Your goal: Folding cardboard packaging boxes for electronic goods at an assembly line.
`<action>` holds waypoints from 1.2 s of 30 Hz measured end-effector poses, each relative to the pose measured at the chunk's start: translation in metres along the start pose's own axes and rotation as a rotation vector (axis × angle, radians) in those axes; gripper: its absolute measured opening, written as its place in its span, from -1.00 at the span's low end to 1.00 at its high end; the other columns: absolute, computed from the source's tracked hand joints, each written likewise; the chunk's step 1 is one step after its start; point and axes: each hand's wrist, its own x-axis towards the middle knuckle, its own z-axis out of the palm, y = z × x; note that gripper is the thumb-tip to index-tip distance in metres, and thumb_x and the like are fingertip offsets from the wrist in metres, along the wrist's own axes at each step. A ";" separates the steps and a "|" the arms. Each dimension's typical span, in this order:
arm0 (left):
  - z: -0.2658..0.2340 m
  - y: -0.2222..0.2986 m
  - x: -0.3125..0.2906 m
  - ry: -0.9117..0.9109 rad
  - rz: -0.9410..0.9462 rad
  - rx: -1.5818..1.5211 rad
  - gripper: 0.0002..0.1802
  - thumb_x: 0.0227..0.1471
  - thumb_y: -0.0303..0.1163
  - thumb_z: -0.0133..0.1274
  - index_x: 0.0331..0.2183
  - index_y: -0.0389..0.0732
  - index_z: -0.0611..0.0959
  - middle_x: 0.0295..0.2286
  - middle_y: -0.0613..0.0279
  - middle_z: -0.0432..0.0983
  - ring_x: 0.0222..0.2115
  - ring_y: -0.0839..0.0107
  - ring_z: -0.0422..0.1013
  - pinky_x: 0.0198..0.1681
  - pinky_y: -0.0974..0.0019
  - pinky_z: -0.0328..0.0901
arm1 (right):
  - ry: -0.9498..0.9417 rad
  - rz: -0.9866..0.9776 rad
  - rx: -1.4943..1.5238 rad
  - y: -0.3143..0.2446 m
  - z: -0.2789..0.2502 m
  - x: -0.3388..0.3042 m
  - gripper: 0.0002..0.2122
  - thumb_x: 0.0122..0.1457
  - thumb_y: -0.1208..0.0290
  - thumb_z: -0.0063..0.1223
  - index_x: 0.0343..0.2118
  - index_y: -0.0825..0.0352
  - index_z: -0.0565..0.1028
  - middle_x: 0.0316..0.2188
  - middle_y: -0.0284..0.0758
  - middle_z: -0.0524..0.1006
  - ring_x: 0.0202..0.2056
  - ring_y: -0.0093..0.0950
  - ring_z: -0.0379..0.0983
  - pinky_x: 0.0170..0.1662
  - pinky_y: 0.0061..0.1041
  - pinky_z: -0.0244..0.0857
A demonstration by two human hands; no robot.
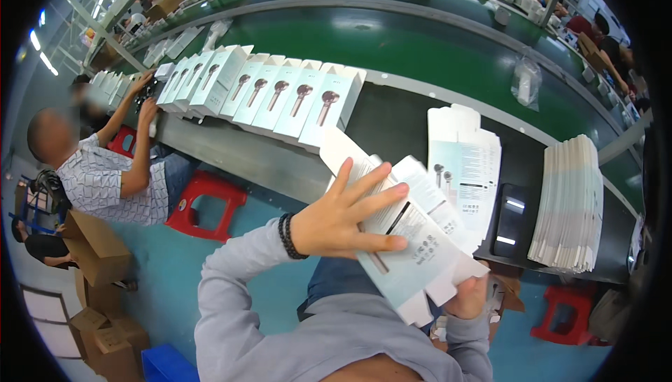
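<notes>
Above the person's lap, in front of the bench (406, 95), I have pale, printed flattened cartons (417, 270) between the two bare hands; their panels overlap, so I can't count them. The left hand (327, 224) comes across with its fingers spread wide over the upper panels, the thumb set apart lower down. I read that wide span as a way to steady broad, smooth card that could slide or spring open. The right hand (467, 299) is at the lower right end by the flaps, probably bearing the weight from below; the card hides its fingertips, so I can't tell whether it is pinching.

Just beyond on the bench lies a loose pile of similar cartons (476, 172), its layers fanned, within easy reach I'd judge. A dark smartphone (513, 219) lies between that pile and a tight bundle of flattened cartons (568, 203), whose lined-up edges presumably save room.

Toward the left, a row of erected boxes (278, 98) stands along the bench, side by side, flaps up on several and pictured faces turned outward; such close ranks likely brace one another. Past them a seated co-worker (108, 179) reaches to the bench.
</notes>
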 end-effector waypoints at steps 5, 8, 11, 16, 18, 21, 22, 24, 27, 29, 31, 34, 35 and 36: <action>-0.009 0.015 -0.003 0.050 -0.181 -0.128 -0.22 -0.46 0.03 0.23 -0.06 0.29 0.38 0.08 -0.07 0.02 0.04 -0.10 0.05 -0.07 -0.37 -0.07 | 0.286 -0.290 -0.320 0.011 0.008 0.007 -0.82 0.02 0.47 0.06 -0.60 0.50 0.46 -0.74 -0.33 0.40 -0.69 -0.66 0.27 -0.64 -0.64 0.06; -0.011 0.026 -0.012 -0.172 -0.208 -0.119 -0.23 -0.47 -0.02 0.27 -0.07 0.28 0.40 0.07 -0.05 0.01 0.05 -0.09 0.01 -0.04 -0.36 -0.09 | 0.000 -0.402 -0.495 -0.006 0.023 0.018 -0.86 -0.07 0.62 0.07 -0.70 0.47 0.44 -0.86 -0.31 0.29 -0.82 -0.55 0.23 -0.74 -0.58 -0.02; -0.003 0.021 -0.017 -0.059 -0.156 -0.110 -0.26 -0.45 -0.11 0.28 -0.08 0.28 0.41 0.08 -0.03 -0.01 0.06 -0.08 0.01 -0.04 -0.37 -0.07 | -0.035 -0.520 -0.637 -0.007 0.031 0.023 -0.91 -0.10 0.64 0.08 -0.68 0.46 0.46 -0.84 -0.26 0.31 -0.81 -0.42 0.25 -0.73 -0.54 0.02; -0.024 0.020 -0.020 0.107 -0.133 -0.067 -0.29 -0.45 -0.24 0.26 -0.10 0.05 0.46 -0.18 0.10 0.41 -0.21 0.16 0.39 -0.19 0.15 0.31 | -0.144 -0.610 -0.903 -0.004 0.014 0.043 -0.87 -0.06 0.53 0.10 -0.41 0.42 0.48 -0.65 -0.23 0.51 -0.65 -0.43 0.44 -0.56 -0.65 0.25; -0.035 0.025 -0.019 0.127 -0.203 0.009 -0.35 -0.46 -0.27 0.26 -0.15 -0.04 0.50 -0.30 0.15 0.47 -0.29 0.20 0.42 -0.30 0.25 0.33 | -0.106 -0.614 -0.814 0.002 0.016 0.047 -0.83 -0.05 0.48 0.11 -0.38 0.42 0.48 -0.58 -0.23 0.52 -0.60 -0.47 0.44 -0.55 -0.65 0.24; -0.042 0.027 -0.025 0.235 -0.270 0.127 -0.47 -0.50 -0.34 0.28 -0.30 -0.23 0.60 -0.58 0.30 0.54 -0.52 0.37 0.44 -0.56 0.45 0.28 | -0.048 -0.539 -0.645 0.014 0.025 0.046 -0.60 -0.03 0.30 0.17 -0.17 0.42 0.38 -0.34 -0.25 0.51 -0.51 -0.60 0.39 -0.52 -0.68 0.21; -0.043 0.034 -0.028 0.283 -0.408 -0.036 -0.47 -0.52 -0.38 0.29 -0.30 -0.23 0.61 -0.58 0.29 0.54 -0.56 0.41 0.42 -0.58 0.46 0.25 | -0.054 -0.412 -0.401 0.022 0.033 0.042 -0.55 -0.12 0.37 0.24 -0.16 0.41 0.36 -0.28 -0.23 0.49 -0.54 -0.59 0.37 -0.53 -0.69 0.19; -0.035 0.048 -0.036 0.386 -0.605 -0.260 -0.52 -0.40 -0.43 0.31 -0.30 -0.30 0.58 -0.59 0.19 0.57 -0.64 0.50 0.41 -0.53 0.50 0.24 | -0.247 -0.112 -0.328 0.029 0.037 0.037 -0.37 -0.31 0.45 0.37 -0.09 0.39 0.32 -0.23 -0.25 0.47 -0.60 -0.58 0.33 -0.53 -0.70 0.16; -0.010 0.072 -0.030 0.467 -0.836 -0.585 -0.64 -0.29 -0.45 0.29 -0.33 -0.28 0.58 -0.47 0.24 0.56 -0.57 0.56 0.42 -0.50 0.47 0.29 | -0.248 -0.541 -0.555 0.047 0.058 0.039 -0.68 -0.15 0.39 0.27 -0.32 0.41 0.48 -0.54 -0.30 0.50 -0.66 -0.59 0.31 -0.57 -0.63 0.15; 0.004 0.073 -0.033 0.531 -0.888 -0.649 -0.64 -0.26 -0.47 0.26 -0.31 -0.28 0.55 -0.44 0.25 0.53 -0.54 0.56 0.42 -0.49 0.46 0.31 | -0.242 -0.415 -0.572 0.050 0.051 0.030 -0.78 -0.06 0.40 0.19 -0.38 0.42 0.50 -0.52 -0.30 0.50 -0.62 -0.61 0.32 -0.55 -0.66 0.16; 0.007 0.075 -0.037 0.589 -0.926 -0.729 -0.64 -0.23 -0.49 0.23 -0.29 -0.28 0.52 -0.41 0.27 0.50 -0.52 0.57 0.42 -0.49 0.46 0.32 | -0.220 -0.286 -0.600 0.051 0.046 0.027 -0.84 0.03 0.41 0.10 -0.44 0.43 0.51 -0.50 -0.30 0.51 -0.59 -0.64 0.33 -0.53 -0.69 0.17; 0.010 0.072 -0.042 0.521 -1.156 -1.141 -0.50 -0.20 -0.57 0.17 -0.15 -0.29 0.37 -0.41 0.24 0.46 -0.48 0.54 0.42 -0.55 0.49 0.37 | -0.227 -0.086 -0.452 0.054 0.042 0.027 -0.79 0.08 0.38 0.06 -0.38 0.47 0.49 -0.58 -0.33 0.50 -0.59 -0.66 0.35 -0.53 -0.70 0.18; 0.009 0.070 -0.042 0.511 -1.154 -1.153 -0.50 -0.20 -0.57 0.17 -0.15 -0.29 0.37 -0.41 0.24 0.46 -0.48 0.54 0.42 -0.55 0.49 0.37 | -0.215 -0.081 -0.457 0.054 0.042 0.028 -0.79 0.08 0.38 0.06 -0.38 0.47 0.49 -0.58 -0.33 0.50 -0.59 -0.66 0.35 -0.53 -0.70 0.18; 0.007 0.066 -0.043 0.437 -1.214 -1.190 -0.38 -0.20 -0.48 0.19 -0.06 -0.27 0.31 -0.31 0.19 0.42 -0.38 0.50 0.40 -0.43 0.44 0.36 | -0.232 -0.041 -0.351 0.054 0.043 0.030 -0.79 0.08 0.38 0.06 -0.36 0.47 0.48 -0.59 -0.35 0.49 -0.60 -0.68 0.34 -0.54 -0.71 0.17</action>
